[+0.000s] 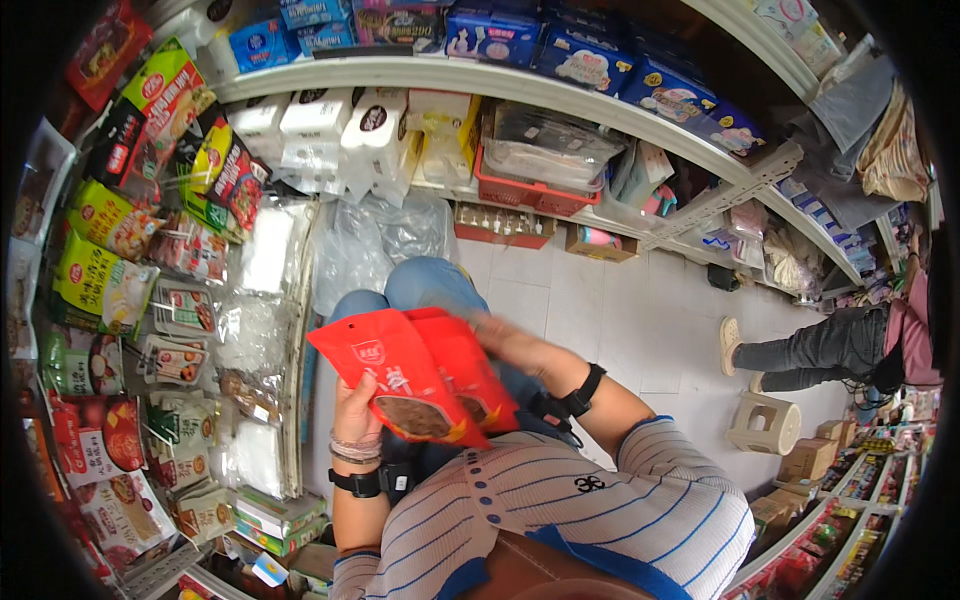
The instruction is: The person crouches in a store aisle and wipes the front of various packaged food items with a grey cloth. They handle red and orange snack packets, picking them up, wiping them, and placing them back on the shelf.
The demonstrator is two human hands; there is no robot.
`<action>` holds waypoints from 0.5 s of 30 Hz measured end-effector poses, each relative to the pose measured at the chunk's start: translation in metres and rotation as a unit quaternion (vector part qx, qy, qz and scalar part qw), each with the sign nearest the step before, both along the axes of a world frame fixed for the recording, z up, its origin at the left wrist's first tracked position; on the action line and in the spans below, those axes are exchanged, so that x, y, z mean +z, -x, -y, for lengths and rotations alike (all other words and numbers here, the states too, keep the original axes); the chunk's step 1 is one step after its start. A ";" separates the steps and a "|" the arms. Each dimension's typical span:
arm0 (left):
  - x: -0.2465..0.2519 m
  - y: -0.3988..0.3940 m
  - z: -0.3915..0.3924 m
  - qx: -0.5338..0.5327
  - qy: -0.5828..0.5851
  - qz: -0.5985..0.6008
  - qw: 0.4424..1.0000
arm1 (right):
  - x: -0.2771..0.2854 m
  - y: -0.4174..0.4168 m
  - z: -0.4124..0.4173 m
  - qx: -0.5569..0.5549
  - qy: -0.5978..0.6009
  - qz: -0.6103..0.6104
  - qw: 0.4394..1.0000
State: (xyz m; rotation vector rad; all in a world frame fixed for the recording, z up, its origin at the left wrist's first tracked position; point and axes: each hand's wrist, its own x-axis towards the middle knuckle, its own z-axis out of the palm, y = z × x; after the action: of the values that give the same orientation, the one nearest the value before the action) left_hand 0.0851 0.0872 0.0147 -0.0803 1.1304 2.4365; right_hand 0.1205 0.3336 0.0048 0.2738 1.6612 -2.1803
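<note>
My left hand (358, 411) grips red food packets, its thumb lying over the front of the nearest one. That front packet (397, 375) bears writing and has a window or picture of brown contents near its lower edge. Another red packet (469, 367) of the same kind is partly hidden behind it. My right hand (504, 341) is motion-blurred at the upper right edge of the rear packet. Its fingertips are too smeared to show whether they hold the packet. Both packets are above my lap, over my blue jeans (435, 281).
On the left, hanging seasoning packets (105, 281) crowd a rack beside a shelf of clear bags (255, 330). Ahead, a shelf holds white tissue packs (375, 135) and a red basket (536, 191). To the right are a plastic stool (765, 424) and a standing person (817, 345).
</note>
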 end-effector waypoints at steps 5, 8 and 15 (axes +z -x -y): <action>0.036 0.013 0.001 0.102 -0.025 -0.021 0.994 | -0.024 -0.017 0.037 0.334 0.045 -0.187 0.923; 0.046 0.022 0.031 0.141 -0.005 -0.066 0.988 | 0.018 0.020 -0.015 0.216 -0.102 -0.141 0.961; 0.037 0.008 0.042 0.147 0.067 -0.038 0.986 | 0.134 0.139 -0.158 -0.383 -0.409 -0.428 0.710</action>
State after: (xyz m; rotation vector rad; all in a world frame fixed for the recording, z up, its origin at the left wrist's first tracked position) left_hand 0.0775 0.0454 0.0522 -0.2114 1.4045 2.6344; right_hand -0.0184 0.4920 0.1385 0.1926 3.5854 -1.9454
